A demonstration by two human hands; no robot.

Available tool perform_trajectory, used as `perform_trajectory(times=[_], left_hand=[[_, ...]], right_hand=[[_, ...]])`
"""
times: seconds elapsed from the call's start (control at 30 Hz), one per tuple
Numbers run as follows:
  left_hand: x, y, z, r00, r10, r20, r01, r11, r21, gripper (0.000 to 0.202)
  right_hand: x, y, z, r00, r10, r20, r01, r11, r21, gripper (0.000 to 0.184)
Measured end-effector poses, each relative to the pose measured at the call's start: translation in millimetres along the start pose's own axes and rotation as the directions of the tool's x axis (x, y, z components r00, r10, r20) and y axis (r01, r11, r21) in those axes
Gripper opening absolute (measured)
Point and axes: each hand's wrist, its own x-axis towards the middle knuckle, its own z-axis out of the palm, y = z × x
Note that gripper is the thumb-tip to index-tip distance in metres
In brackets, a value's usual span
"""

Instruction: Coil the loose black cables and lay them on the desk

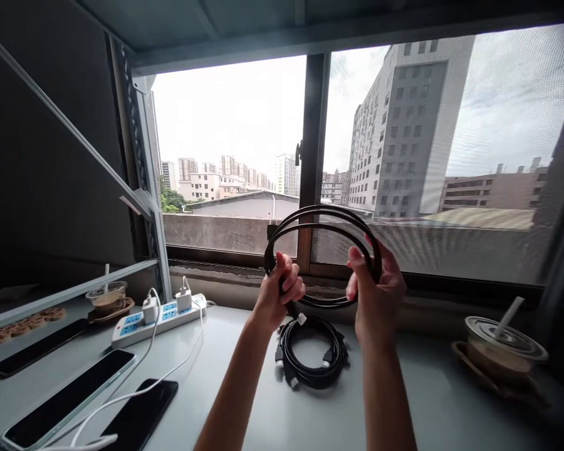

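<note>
Raised above the table in front of the window is a coiled black cable, held as a loop between both hands. My left hand is closed round its left side, close to a connector with a pale tip that hangs below the fingers. On the right side, my right hand grips the loop, thumb toward me and fingers behind. Beneath the hands, several more black cables lie coiled in a ring on the white table, their plugs around the ring.
A white power strip with chargers stands at the left, beside several phones and white charging cords. One lidded drink cup sits at the right, another cup at the back left. A metal shelf frame rises at the left.
</note>
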Motion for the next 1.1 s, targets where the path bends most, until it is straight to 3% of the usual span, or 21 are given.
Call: perform_trajectory(times=[0.1, 0.2, 0.33, 0.5, 0.77, 0.93, 1.1], left_hand=[[-3, 13, -8.2, 0.998, -0.057, 0.015, 0.054, 0.988, 0.146, 0.036], [-6, 19, -9.3, 0.991, -0.132, -0.021, 0.133, 0.945, 0.299, 0.038], [-10, 22, -0.7, 0.988, -0.121, -0.094, 0.146, 0.928, 0.344, 0.041], [-16, 27, 7.6, 0.981, -0.195, -0.022, 0.192, 0.927, 0.323, 0.055], [-19, 39, 4.2, 0.973, -0.225, 0.050, 0.208, 0.949, 0.235, 0.063], [-18, 41, 2.6, 0.979, -0.204, 0.003, 0.187, 0.908, 0.375, 0.069], [-18, 36, 5.3, 0.984, -0.173, 0.042, 0.145, 0.917, 0.372, 0.070]], right_hand=[[3, 5, -4, 0.989, -0.111, 0.096, 0.129, 0.970, -0.207, 0.064], [2, 2, -9, 0.972, -0.164, 0.166, 0.207, 0.935, -0.288, 0.058], [2, -6, -15, 0.945, -0.235, 0.229, 0.300, 0.900, -0.316, 0.040], [6, -8, -21, 0.895, -0.384, 0.229, 0.434, 0.869, -0.239, 0.026], [9, -4, -21, 0.903, -0.284, 0.321, 0.386, 0.864, -0.323, 0.014], [6, -9, -19, 0.893, -0.260, 0.367, 0.378, 0.876, -0.300, 0.007], [2, -15, -20, 0.900, -0.192, 0.391, 0.316, 0.906, -0.282, 0.017]])
